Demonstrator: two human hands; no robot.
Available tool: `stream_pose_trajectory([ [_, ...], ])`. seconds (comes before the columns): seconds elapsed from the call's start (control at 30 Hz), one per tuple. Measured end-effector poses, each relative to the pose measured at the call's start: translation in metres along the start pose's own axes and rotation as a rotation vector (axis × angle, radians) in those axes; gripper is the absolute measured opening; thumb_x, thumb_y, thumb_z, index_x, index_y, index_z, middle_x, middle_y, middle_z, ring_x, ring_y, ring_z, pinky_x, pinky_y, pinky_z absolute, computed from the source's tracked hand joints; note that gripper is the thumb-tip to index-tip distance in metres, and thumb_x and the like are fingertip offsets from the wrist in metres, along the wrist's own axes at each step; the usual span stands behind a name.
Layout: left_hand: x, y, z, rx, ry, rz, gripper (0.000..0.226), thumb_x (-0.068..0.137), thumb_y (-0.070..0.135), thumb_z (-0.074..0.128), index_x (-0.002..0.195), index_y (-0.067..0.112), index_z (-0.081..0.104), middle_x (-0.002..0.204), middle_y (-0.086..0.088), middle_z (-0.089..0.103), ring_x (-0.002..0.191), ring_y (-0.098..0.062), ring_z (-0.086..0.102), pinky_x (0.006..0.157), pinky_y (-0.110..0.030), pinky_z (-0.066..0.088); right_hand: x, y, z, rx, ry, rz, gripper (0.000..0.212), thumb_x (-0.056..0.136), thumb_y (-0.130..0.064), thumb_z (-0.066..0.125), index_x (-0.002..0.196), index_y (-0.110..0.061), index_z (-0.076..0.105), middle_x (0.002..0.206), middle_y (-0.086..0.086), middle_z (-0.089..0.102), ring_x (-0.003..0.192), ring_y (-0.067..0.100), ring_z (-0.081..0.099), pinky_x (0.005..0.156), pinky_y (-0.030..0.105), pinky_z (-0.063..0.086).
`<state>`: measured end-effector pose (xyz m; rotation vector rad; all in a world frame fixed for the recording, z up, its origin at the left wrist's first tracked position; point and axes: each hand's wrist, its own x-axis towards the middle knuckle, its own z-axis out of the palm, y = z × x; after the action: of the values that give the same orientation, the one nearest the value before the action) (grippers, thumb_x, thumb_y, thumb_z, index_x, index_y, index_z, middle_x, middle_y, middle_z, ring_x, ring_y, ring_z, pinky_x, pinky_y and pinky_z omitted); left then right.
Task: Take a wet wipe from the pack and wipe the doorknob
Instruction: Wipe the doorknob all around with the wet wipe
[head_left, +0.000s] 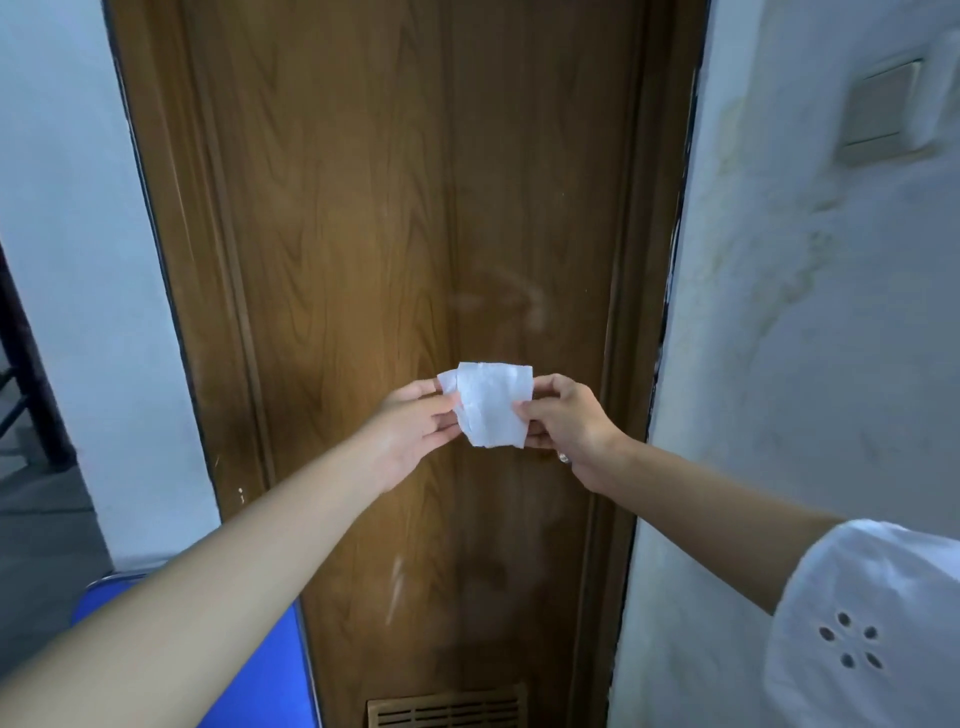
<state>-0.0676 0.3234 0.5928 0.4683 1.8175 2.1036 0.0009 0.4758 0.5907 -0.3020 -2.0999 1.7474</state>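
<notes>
A white wet wipe (491, 405) is held stretched between both hands in front of the brown wooden door (395, 218). My left hand (418, 423) pinches its left edge. On its right edge my right hand (569, 428) pinches with thumb and fingers. A small shiny bit of the doorknob (564, 458) peeks out under my right hand; the rest of it is hidden behind that hand. The wipe pack is not in view.
White walls flank the door; a light switch (883, 106) sits on the right wall. A vent grille (449, 709) is at the door's bottom. A blue object (260, 670) stands low at the left, with dark railings at the far left.
</notes>
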Motion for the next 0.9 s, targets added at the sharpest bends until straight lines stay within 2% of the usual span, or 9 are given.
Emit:
stream_pose_trajectory([
  [0.13, 0.003, -0.002, -0.013, 0.025, -0.07, -0.032, 0.035, 0.089, 0.003, 0.056, 0.123, 0.009, 0.052, 0.121, -0.009, 0.063, 0.103, -0.019, 0.064, 0.088, -0.032, 0.051, 0.004, 0.008, 0.019, -0.223, 0.115, -0.007, 0.058, 0.081, -0.002, 0.062, 0.127, -0.027, 0.037, 0.116, 0.004, 0.053, 0.103, 0.021, 0.055, 0.077, 0.028, 0.053],
  [0.2, 0.005, -0.001, -0.017, 0.109, -0.052, -0.012, 0.029, 0.089, 0.006, 0.057, 0.116, 0.014, 0.054, 0.121, -0.008, 0.062, 0.104, -0.021, 0.063, 0.089, -0.033, 0.052, 0.004, 0.009, 0.032, -0.257, 0.185, -0.066, 0.058, 0.083, -0.008, 0.061, 0.129, -0.032, 0.036, 0.124, 0.004, 0.047, 0.114, 0.022, 0.046, 0.09, 0.034, 0.048],
  [0.27, 0.007, -0.001, -0.022, 0.278, -0.055, 0.048, 0.022, 0.089, 0.012, 0.058, 0.11, 0.019, 0.057, 0.118, -0.007, 0.063, 0.104, -0.023, 0.063, 0.087, -0.033, 0.053, 0.002, 0.006, 0.045, -0.24, 0.24, -0.145, 0.045, 0.085, -0.018, 0.058, 0.125, -0.033, 0.042, 0.122, -0.001, 0.043, 0.118, 0.022, 0.041, 0.098, 0.039, 0.045],
  [0.37, 0.006, 0.004, -0.033, 0.417, -0.112, 0.116, 0.014, 0.09, 0.017, 0.057, 0.1, 0.026, 0.06, 0.107, -0.006, 0.065, 0.099, -0.023, 0.062, 0.077, -0.032, 0.052, -0.003, 0.001, 0.061, -0.285, 0.181, -0.177, 0.021, 0.087, -0.032, 0.056, 0.108, -0.03, 0.057, 0.111, -0.003, 0.049, 0.108, 0.021, 0.049, 0.085, 0.034, 0.05],
  [0.43, 0.006, 0.005, -0.041, 0.396, -0.161, 0.115, 0.013, 0.09, 0.015, 0.056, 0.094, 0.027, 0.06, 0.104, -0.007, 0.065, 0.094, -0.021, 0.062, 0.072, -0.031, 0.049, -0.01, -0.002, 0.068, -0.282, 0.121, -0.176, 0.015, 0.088, -0.033, 0.057, 0.097, -0.022, 0.063, 0.099, 0.0, 0.059, 0.092, 0.019, 0.057, 0.067, 0.025, 0.049],
  [0.5, 0.007, 0.005, -0.049, 0.378, -0.192, 0.106, 0.013, 0.089, 0.014, 0.058, 0.094, 0.025, 0.059, 0.102, -0.008, 0.065, 0.088, -0.02, 0.061, 0.068, -0.029, 0.048, -0.013, -0.001, 0.075, -0.277, 0.127, -0.198, 0.012, 0.089, -0.028, 0.057, 0.09, -0.018, 0.065, 0.086, -0.002, 0.062, 0.079, 0.015, 0.061, 0.059, 0.02, 0.047],
  [0.6, 0.011, 0.0, -0.061, 0.375, -0.21, 0.089, 0.011, 0.088, 0.013, 0.06, 0.091, 0.024, 0.057, 0.094, -0.008, 0.065, 0.077, -0.017, 0.059, 0.062, -0.025, 0.046, -0.017, 0.002, 0.084, -0.278, 0.191, -0.211, 0.011, 0.088, -0.022, 0.06, 0.082, -0.018, 0.067, 0.076, -0.009, 0.061, 0.071, 0.009, 0.06, 0.057, 0.017, 0.047],
  [0.77, 0.022, -0.014, -0.065, 0.389, -0.239, 0.055, 0.013, 0.088, 0.011, 0.059, 0.089, 0.024, 0.056, 0.111, -0.016, 0.063, 0.088, -0.022, 0.059, 0.062, -0.025, 0.047, -0.018, 0.012, 0.088, -0.291, 0.266, -0.16, 0.006, 0.081, -0.018, 0.069, 0.076, -0.015, 0.071, 0.08, -0.003, 0.066, 0.078, 0.013, 0.063, 0.066, 0.026, 0.055],
  [0.9, 0.034, -0.031, -0.053, 0.383, -0.263, 0.052, 0.008, 0.09, 0.018, 0.058, 0.091, 0.025, 0.056, 0.111, -0.013, 0.064, 0.092, -0.024, 0.061, 0.064, -0.027, 0.048, -0.011, 0.023, 0.075, -0.304, 0.271, -0.116, 0.015, 0.08, -0.018, 0.07, 0.066, -0.021, 0.066, 0.075, -0.007, 0.064, 0.077, 0.013, 0.063, 0.069, 0.027, 0.055],
])
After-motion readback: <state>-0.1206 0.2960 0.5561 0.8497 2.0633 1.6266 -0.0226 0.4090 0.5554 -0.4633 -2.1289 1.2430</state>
